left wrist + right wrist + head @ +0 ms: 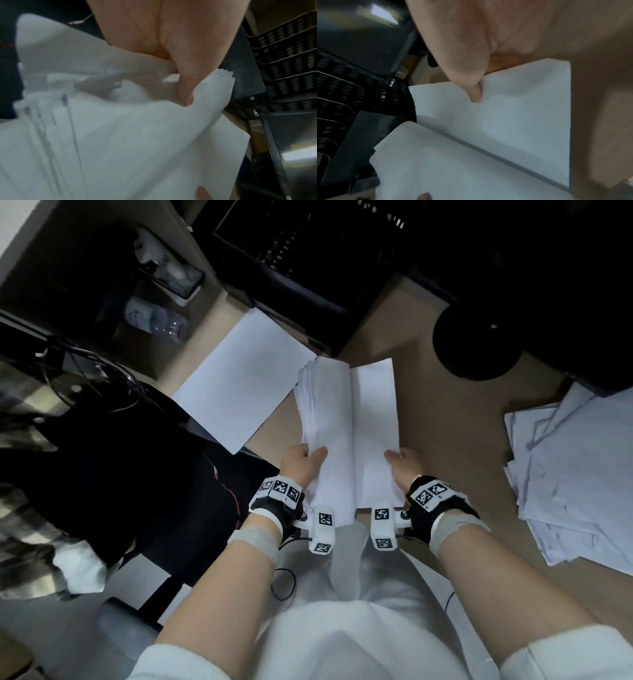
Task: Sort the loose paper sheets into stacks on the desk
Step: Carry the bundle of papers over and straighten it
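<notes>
Both hands up over the near edge of the desk (445, 412), holding white paper between them; left hand (301, 463) grips a bundle of sheets (325, 419) near its lower left corner, thumb lying across the top face, the far edges of the sheets fanned out of line; left wrist view confirms the thumb (185, 88) pressed down on the bundle with the fingers hidden underneath; right hand (404, 470) pinches a single sheet (375, 419) at its lower right part, thumb on top; right wrist view shows that thumb (474, 92) flat on the sheet's face, fingers beneath not visible; sheet and bundle lie side by side, inner edges meeting along a straight seam down the middle, both lifted off the surface and tilted toward the person; a flat stack (239, 381) of paper rests on the desk to the left, hanging partly past the desk's edge; a loose, untidy pile (579, 474) of sheets sprawls on the desk well to the right; black mesh letter trays (308, 251) stand at the back; a round black object (476, 344) sits behind and right of the held paper.
</notes>
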### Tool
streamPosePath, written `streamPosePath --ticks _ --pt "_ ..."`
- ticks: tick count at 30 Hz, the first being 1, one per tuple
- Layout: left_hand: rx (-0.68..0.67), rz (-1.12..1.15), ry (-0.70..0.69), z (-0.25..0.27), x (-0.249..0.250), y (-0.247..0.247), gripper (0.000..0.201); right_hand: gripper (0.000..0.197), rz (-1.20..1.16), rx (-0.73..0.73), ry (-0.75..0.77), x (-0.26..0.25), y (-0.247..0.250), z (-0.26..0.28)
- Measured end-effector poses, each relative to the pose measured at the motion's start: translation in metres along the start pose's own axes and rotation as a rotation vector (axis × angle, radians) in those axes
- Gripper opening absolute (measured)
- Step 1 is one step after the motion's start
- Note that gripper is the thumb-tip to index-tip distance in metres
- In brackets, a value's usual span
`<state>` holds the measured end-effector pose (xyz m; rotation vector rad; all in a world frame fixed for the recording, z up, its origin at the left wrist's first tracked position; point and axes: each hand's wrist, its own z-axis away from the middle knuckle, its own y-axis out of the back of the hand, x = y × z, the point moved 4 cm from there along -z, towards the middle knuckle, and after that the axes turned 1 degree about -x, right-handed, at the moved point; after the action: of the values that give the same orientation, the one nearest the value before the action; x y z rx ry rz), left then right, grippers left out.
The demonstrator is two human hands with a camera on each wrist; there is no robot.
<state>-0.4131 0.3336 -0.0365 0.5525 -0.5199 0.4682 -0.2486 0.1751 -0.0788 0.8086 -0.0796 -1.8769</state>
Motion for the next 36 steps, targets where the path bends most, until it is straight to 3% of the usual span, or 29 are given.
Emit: streamPosePath --ticks 3,7,15,21,27,32,34,36 --pt "0.084 0.049 -0.031 0.002 0.002 0.017 0.036 0.029 0.015 0.075 0.038 -0.012 0.001 -0.004" --pt "0.209 0.098 -0.099 0.006 0.011 0.056 0.042 0.040 0.024 0.062 0.113 -0.053 -0.014 -0.001" --pt "0.567 0.191 -0.048 -0.004 -0.012 0.182 0.043 0.027 -0.021 0.026 0.073 -0.116 -0.072 0.000" --pt "0.475 0.159 -0.115 -0.016 -0.014 0.211 0.032 0.029 -0.234 -0.093 -0.031 -0.149 -0.152 0.010" --pt "0.455 0.234 -0.134 -0.028 -0.031 0.234 0.036 0.024 -0.390 -0.148 -0.087 -0.163 -0.197 0.005" --pt "0.391 0.242 -0.114 -0.036 -0.031 0.234 0.027 0.029 -0.161 -0.232 -0.123 -0.165 -0.204 -0.007" --pt "0.342 0.281 -0.115 -0.040 -0.034 0.230 0.013 0.030 -0.211 -0.228 -0.143 -0.166 -0.197 -0.004" --pt "0.332 0.288 -0.110 -0.042 -0.034 0.226 0.013 0.028 -0.313 -0.204 -0.161 -0.165 -0.193 -0.005"
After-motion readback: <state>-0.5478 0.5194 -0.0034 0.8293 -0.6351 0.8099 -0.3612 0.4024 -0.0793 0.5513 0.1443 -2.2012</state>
